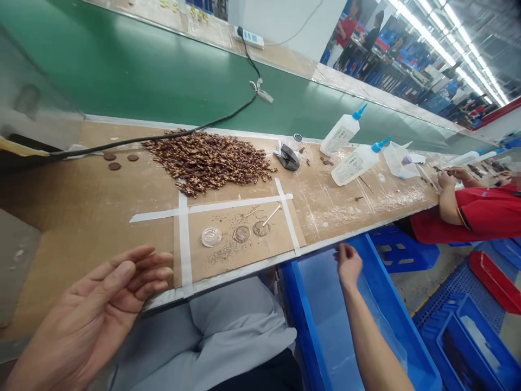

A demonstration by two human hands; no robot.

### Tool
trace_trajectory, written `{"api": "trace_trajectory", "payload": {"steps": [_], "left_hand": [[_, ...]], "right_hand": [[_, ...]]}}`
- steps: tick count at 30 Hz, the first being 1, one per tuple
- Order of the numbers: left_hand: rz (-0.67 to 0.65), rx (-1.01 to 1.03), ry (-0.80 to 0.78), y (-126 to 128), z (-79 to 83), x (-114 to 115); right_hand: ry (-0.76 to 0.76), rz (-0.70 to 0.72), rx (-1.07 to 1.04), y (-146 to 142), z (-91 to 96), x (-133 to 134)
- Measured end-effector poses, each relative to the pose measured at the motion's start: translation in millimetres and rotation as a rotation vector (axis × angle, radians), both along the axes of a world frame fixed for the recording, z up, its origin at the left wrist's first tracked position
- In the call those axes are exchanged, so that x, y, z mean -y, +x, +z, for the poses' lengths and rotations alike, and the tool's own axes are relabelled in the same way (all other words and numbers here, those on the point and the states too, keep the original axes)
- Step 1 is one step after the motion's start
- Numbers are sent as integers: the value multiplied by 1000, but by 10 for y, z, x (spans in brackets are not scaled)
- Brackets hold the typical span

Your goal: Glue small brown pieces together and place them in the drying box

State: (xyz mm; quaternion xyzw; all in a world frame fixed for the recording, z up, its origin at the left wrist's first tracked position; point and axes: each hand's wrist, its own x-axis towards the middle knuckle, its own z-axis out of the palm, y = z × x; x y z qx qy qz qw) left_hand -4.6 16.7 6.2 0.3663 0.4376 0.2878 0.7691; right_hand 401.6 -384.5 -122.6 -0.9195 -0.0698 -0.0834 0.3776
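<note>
My left hand (118, 296) is held at the table's front edge, left of a taped cardboard sheet (228, 258). Its fingers are loosely bent and apart, with nothing in them. Over a blue bin (307, 309), my right hand (349, 263) has its fingers curled together; whatever they may hold is hidden. On the sheet lie a clear round dish (211, 237), a brownish disc (241, 234) and another round dish (260, 229) with a white stick (271, 215) resting on it. Dark crumbs are scattered around them.
Behind the sheet spreads a heap of small dark-red and yellow pieces (211, 160). A black cable (163, 140) crosses the table. Brown discs (114, 166) lie left; white bottles with blue tips (354, 164) are right. A co-worker in red (488, 214) works at far right.
</note>
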Motion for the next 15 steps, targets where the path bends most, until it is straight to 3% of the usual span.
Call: {"api": "trace_trajectory", "payload": {"steps": [3, 5, 7, 8, 11, 13, 15], "left_hand": [[-14, 22, -18, -2, 43, 12], [-12, 28, -32, 5, 85, 15], [-7, 34, -48, 17, 125, 14], [-10, 38, -55, 25, 142, 15], [-29, 63, -57, 40, 174, 40], [-36, 83, -44, 12, 173, 93], [-47, 82, -24, -81, 145, 190]], "right_hand": [[203, -66, 212, -210, 541, -169], [288, -13, 290, -342, 892, -473], [307, 156, 302, -441, 1182, -944], [264, 364, 260, -464, 1290, -1227], [123, 680, 179, -394, 1460, -2108], [29, 758, 171, -249, 1493, -2582], [-72, 777, 178, -84, 1517, -2894]]}}
